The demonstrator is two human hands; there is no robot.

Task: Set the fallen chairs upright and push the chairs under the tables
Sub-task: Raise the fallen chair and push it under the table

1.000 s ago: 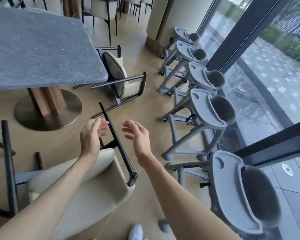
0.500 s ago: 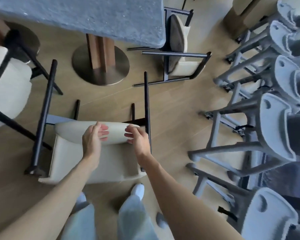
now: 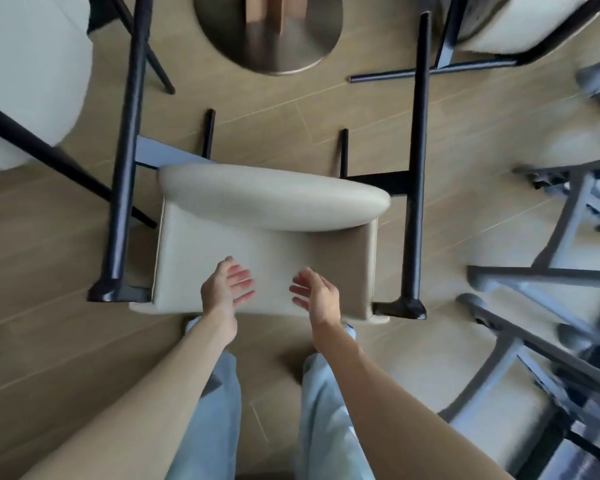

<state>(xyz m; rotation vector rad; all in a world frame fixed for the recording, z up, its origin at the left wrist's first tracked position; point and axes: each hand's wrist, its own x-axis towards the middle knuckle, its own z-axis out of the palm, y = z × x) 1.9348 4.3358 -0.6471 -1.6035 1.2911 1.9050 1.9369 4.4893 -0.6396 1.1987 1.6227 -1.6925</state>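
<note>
Hovering palms inward over the fallen chair (image 3: pixel 257 237) on the floor, the left hand (image 3: pixel 227 289) and right hand (image 3: pixel 317 294) have relaxed fingers holding nothing. Ahead stands a table base (image 3: pixel 269 32); grey high chairs (image 3: pixel 548 306) crowd the right.

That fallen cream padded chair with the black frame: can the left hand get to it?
Probably yes. The left hand hovers open just above the cream padded chair, with nothing in between.

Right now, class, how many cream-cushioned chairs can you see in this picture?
3: one lying on its back at the person's feet, one at the left edge, and one at the top right, partly cropped. Others may be out of frame.
</note>
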